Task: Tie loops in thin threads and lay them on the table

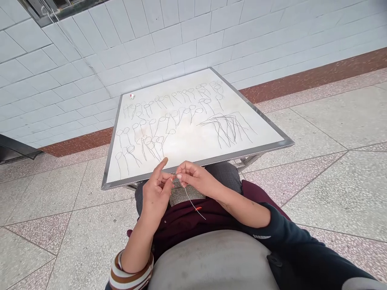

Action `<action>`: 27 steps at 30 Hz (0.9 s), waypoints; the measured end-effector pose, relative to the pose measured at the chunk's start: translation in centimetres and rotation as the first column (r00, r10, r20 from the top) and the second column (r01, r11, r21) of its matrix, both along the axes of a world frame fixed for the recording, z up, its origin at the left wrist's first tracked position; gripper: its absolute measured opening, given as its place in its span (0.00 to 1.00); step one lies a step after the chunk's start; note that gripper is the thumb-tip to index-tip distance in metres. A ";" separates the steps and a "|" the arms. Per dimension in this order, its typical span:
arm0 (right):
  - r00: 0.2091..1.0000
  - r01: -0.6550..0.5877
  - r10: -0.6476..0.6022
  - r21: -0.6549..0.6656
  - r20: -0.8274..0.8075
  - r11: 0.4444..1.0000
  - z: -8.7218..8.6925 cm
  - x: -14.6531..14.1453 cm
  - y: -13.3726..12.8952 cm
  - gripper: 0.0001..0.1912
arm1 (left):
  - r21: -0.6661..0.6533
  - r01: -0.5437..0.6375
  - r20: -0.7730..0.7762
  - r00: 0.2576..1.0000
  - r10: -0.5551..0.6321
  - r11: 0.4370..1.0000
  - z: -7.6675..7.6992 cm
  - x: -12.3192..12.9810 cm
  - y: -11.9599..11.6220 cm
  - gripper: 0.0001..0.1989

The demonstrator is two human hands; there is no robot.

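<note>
Over the near edge of the white table (187, 145), both hands meet fingertip to fingertip on one thin wire (191, 201). My left hand (157, 191) pinches the wire between thumb and a finger, its index finger pointing up. My right hand (196, 179) pinches the same wire just beside it. The wire's free tail curves down toward my lap. On the table lie rows of thin wires with looped ends (171, 131), and at the right a loose heap of longer, unlooped wires (231, 127). The bend between my fingertips is too small to make out.
A small white and red object (132, 96) sits at the table's back left corner. The table has a grey metal rim. Behind it stands a white tiled wall (166, 40); speckled stone floor (341, 181) lies around.
</note>
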State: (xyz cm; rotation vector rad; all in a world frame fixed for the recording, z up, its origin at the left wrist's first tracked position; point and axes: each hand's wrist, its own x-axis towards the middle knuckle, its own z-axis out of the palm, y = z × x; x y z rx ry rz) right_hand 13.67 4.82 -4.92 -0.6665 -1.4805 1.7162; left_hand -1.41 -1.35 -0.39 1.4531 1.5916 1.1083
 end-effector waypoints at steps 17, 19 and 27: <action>0.913 -0.337 0.194 -0.394 -0.360 0.855 -0.3 0.3 -0.1 0.14 | 0.033 -0.042 0.073 0.997 0.039 0.999 0.7 0.2 -0.2 0.26; 0.895 -0.386 0.215 -0.437 -0.390 0.812 -0.1 0.4 -0.1 0.14 | 0.039 -0.042 0.091 0.995 0.038 0.998 0.8 0.2 -0.3 0.26; 0.885 -0.412 0.231 -0.450 -0.404 0.792 -0.1 0.2 0.0 0.12 | 0.029 -0.054 0.100 0.994 0.050 0.998 1.0 0.1 -0.5 0.25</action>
